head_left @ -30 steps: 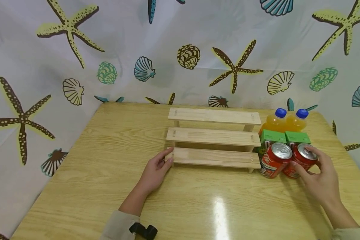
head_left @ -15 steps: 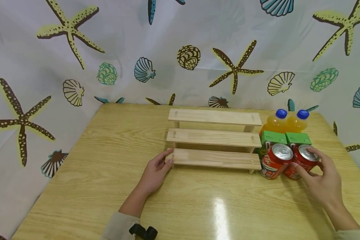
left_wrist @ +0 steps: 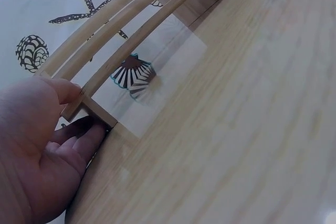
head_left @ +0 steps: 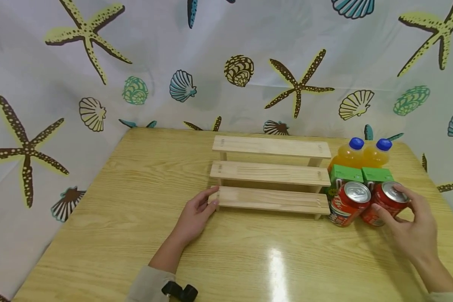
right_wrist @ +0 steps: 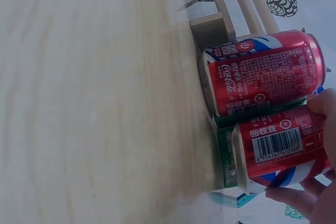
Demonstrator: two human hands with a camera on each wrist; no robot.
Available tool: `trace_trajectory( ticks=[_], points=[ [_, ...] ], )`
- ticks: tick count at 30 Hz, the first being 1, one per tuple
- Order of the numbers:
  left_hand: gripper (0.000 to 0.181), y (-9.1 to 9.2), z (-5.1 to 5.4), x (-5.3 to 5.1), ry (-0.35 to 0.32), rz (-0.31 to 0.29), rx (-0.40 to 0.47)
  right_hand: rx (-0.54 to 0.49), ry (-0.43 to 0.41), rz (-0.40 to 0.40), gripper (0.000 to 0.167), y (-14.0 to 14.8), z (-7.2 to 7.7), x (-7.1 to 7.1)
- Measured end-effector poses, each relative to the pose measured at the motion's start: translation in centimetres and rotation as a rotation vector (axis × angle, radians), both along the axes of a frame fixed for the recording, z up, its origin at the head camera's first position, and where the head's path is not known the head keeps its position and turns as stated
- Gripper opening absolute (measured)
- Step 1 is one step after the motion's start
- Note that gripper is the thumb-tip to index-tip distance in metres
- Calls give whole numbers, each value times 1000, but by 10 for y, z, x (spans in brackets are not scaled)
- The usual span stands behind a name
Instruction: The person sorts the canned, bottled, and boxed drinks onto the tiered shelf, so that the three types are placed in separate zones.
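Observation:
My left hand (head_left: pixel 196 216) holds the left end of the lowest board of a three-tier wooden shelf (head_left: pixel 272 199). In the left wrist view, the thumb and fingers (left_wrist: pixel 84 140) lie about that end. At the shelf's right side, my right hand (head_left: pixel 415 222) grips a red Coca-Cola can (head_left: pixel 389 205) between thumb and fingers. The right wrist view shows its base (right_wrist: pixel 240 156) set off from the table, farther up than the neighbouring can's. That second red Coca-Cola can (right_wrist: pixel 262 72) stands close beside it, against the shelf's end.
Behind the cans are two green cartons (head_left: pixel 346 172), partly hidden. Two orange drink bottles (head_left: pixel 350 156) with blue caps stand at the back. A white cloth (head_left: pixel 154 50) with starfish and shells hangs around the wood-grain table (head_left: pixel 136 188).
My right hand has moved slightly to the right with its can, and the gap to the other can has widened. The left hand stays at the shelf's end.

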State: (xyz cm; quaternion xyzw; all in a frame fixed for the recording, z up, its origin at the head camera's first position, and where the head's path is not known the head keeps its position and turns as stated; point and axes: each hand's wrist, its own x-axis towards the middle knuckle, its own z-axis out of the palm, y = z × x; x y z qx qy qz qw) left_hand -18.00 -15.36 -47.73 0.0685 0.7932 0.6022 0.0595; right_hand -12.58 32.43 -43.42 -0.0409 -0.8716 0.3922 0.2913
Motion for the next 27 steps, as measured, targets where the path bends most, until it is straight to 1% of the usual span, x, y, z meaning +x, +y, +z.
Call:
trace_trajectory(
  ticks=[6,15,21,24,27],
  points=[
    [45,0,1,1,-15,6,-1,34,73,29,73,3,7,-2],
    [45,2,4,0,-9,2,3,81,129,23,75,10,16,-3],
    [45,2,4,-1,4,-2,5,84,140,4,74,12,21,-4],
    [45,2,4,0,1,-2,5,84,139,2,73,12,24,-2],
    [45,2,3,0,-5,-2,5,93,126,-16,71,11,29,-1]
  ],
)
